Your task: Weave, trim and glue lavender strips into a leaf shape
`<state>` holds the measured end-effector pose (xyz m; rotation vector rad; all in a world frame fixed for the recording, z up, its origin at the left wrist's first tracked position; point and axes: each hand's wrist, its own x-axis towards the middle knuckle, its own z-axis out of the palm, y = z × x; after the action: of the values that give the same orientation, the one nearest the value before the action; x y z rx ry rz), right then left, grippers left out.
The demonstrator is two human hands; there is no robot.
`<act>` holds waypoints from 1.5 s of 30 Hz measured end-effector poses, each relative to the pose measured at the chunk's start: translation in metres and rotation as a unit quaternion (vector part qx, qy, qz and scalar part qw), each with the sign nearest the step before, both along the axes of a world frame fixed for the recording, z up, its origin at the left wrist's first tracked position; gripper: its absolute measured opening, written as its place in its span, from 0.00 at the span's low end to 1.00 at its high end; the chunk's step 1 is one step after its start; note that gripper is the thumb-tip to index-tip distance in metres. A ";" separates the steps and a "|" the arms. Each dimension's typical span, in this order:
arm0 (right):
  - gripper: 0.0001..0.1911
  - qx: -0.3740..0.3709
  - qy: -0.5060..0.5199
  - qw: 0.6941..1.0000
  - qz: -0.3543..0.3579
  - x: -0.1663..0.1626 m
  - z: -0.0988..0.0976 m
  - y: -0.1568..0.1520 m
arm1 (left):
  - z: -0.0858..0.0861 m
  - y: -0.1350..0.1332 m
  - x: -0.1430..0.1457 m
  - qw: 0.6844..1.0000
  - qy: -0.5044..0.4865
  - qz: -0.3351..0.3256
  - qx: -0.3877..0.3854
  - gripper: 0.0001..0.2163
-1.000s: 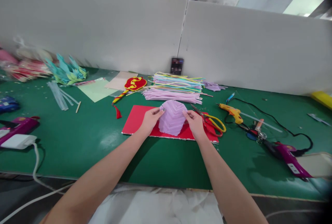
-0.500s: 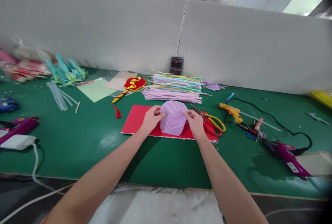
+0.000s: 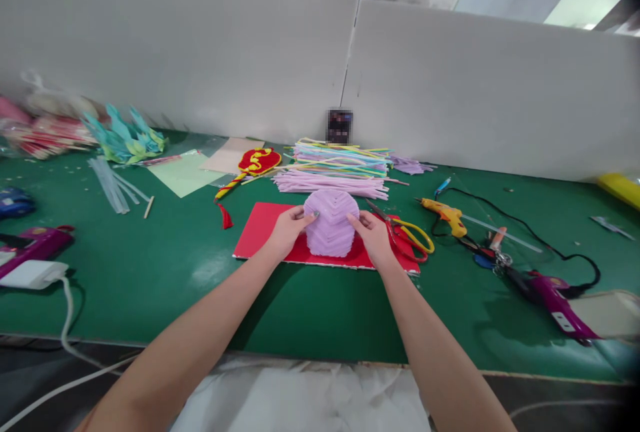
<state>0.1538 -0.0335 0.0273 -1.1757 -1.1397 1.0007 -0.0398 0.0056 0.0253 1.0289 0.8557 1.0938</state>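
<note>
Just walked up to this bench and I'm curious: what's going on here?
A person is holding a lilac woven piece between both hands, the left hand on its left edge and the right hand on its right. It sits over a red sheet on the green table. Scissors lie just right, and a pile of pastel strips lies behind.

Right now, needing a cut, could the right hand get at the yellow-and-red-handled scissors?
Probably yes: the scissors lie just beside the right hand on bare green table, unobstructed, though that hand grips the lilac pleated paper piece.
</note>
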 end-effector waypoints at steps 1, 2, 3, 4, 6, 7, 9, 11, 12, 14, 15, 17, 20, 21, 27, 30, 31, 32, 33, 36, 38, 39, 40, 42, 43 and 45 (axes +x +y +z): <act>0.18 -0.008 0.023 1.000 0.011 -0.001 0.001 -0.001 | 0.000 0.000 0.000 1.000 -0.009 -0.001 0.000 0.19; 0.18 -0.019 0.045 0.999 0.024 -0.002 0.003 -0.002 | 0.000 0.000 0.001 1.000 -0.017 -0.003 0.000 0.19; 0.18 -0.029 0.064 0.997 0.036 -0.002 0.004 -0.003 | 0.000 0.000 0.001 1.000 -0.023 -0.006 -0.001 0.20; 0.18 -0.038 0.080 0.995 0.046 -0.003 0.006 -0.004 | 0.001 -0.001 0.002 1.000 -0.026 -0.007 -0.002 0.20; 0.17 -0.045 0.104 0.992 0.054 -0.004 0.007 -0.005 | 0.001 -0.001 0.002 1.000 -0.026 -0.008 -0.004 0.20; 0.17 -0.045 0.112 0.991 0.053 -0.004 0.008 -0.005 | 0.001 -0.001 0.002 1.000 -0.024 -0.006 -0.004 0.20; 0.16 -0.043 0.121 0.991 0.045 -0.003 0.006 -0.004 | 0.002 -0.002 0.002 1.000 -0.013 0.001 0.001 0.20; 0.15 -0.044 0.114 0.992 0.031 -0.002 0.003 -0.002 | 0.004 -0.003 0.002 0.999 0.023 0.017 0.019 0.19; 0.15 -0.043 0.107 0.993 0.024 -0.002 0.001 -0.001 | 0.005 -0.003 0.002 0.998 0.052 0.030 0.034 0.18; 0.16 -0.042 0.093 0.995 0.012 -0.001 -0.003 0.001 | 0.007 -0.004 0.001 0.989 0.115 0.058 0.074 0.16; 0.16 -0.041 0.090 0.995 0.010 0.000 -0.004 0.002 | 0.009 -0.004 0.001 0.983 0.141 0.071 0.093 0.15; 0.16 -0.041 0.091 0.995 0.008 0.000 -0.007 0.003 | 0.012 -0.005 0.001 0.974 0.170 0.090 0.121 0.13; 0.16 -0.041 0.095 0.995 0.007 0.000 -0.008 0.004 | 0.015 -0.006 0.001 0.970 0.174 0.094 0.139 0.12; 0.16 -0.041 0.094 0.995 0.007 0.000 -0.007 0.004 | 0.015 -0.006 0.001 0.971 0.169 0.090 0.143 0.12; 0.18 -0.038 0.090 0.995 0.003 0.000 -0.004 0.002 | 0.010 -0.005 0.001 0.990 0.094 0.031 0.102 0.14; 0.18 -0.042 0.109 0.993 0.012 -0.002 -0.002 0.001 | 0.004 -0.003 0.002 0.997 0.038 0.015 0.064 0.16; 0.18 -0.048 0.114 0.992 0.020 -0.002 -0.001 0.000 | 0.003 -0.002 0.003 0.998 0.019 0.018 0.054 0.17; 0.18 -0.054 0.113 0.992 0.028 -0.003 -0.001 0.000 | 0.003 -0.002 0.003 0.999 0.000 0.023 0.046 0.17; 0.18 -0.058 0.107 0.992 0.032 -0.003 0.000 0.000 | 0.002 -0.001 0.003 0.999 -0.017 0.029 0.036 0.17; 0.17 -0.041 0.060 0.997 0.014 -0.003 -0.001 0.001 | 0.004 -0.001 0.003 0.999 -0.047 0.025 0.007 0.19; 0.16 -0.023 0.033 0.999 -0.005 -0.003 -0.003 0.001 | 0.004 -0.001 0.002 0.999 -0.051 -0.004 0.001 0.21; 0.16 -0.018 0.026 0.999 -0.008 -0.002 -0.004 0.001 | 0.004 -0.001 0.002 0.999 -0.050 -0.019 0.003 0.22; 0.16 -0.015 0.022 1.000 -0.009 -0.002 -0.004 0.002 | 0.004 -0.001 0.002 0.998 -0.048 -0.030 0.005 0.21; 0.16 -0.012 0.018 1.000 -0.005 -0.002 -0.005 0.002 | 0.003 -0.001 0.002 0.999 -0.038 -0.031 0.004 0.20; 0.17 -0.009 0.019 1.000 -0.003 -0.002 -0.004 0.002 | 0.002 -0.001 0.003 0.999 -0.031 -0.026 0.003 0.20; 0.19 0.011 0.015 1.000 -0.007 -0.003 -0.002 0.003 | 0.004 -0.001 0.003 1.000 -0.014 -0.007 0.012 0.19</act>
<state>0.1503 -0.0310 0.0252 -1.1461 -1.1142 0.9901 -0.0370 0.0043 0.0290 1.0347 0.8142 1.1072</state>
